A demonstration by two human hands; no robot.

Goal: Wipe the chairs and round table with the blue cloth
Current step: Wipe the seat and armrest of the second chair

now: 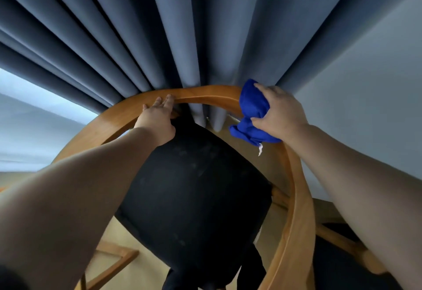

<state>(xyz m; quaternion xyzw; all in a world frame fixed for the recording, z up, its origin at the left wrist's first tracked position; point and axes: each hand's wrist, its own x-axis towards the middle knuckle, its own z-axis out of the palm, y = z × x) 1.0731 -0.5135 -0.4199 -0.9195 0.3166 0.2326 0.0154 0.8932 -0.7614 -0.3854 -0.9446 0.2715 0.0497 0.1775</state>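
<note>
A wooden chair with a curved back rail [205,94] and a black seat cushion [196,193] stands right below me. My left hand [157,118] rests on the rail's left part, fingers laid straight over the top and thumb under it. My right hand [279,112] grips the bunched blue cloth [252,111] and presses it against the rail's right bend. A small white tag hangs from the cloth's lower end. The round table is not in view.
Grey-blue pleated curtains [182,26] hang directly behind the chair, touching the rail. A pale wall [365,84] runs along the right. A second wooden chair with a dark seat [342,255] sits at the lower right. Light wood floor [141,267] shows under the chair.
</note>
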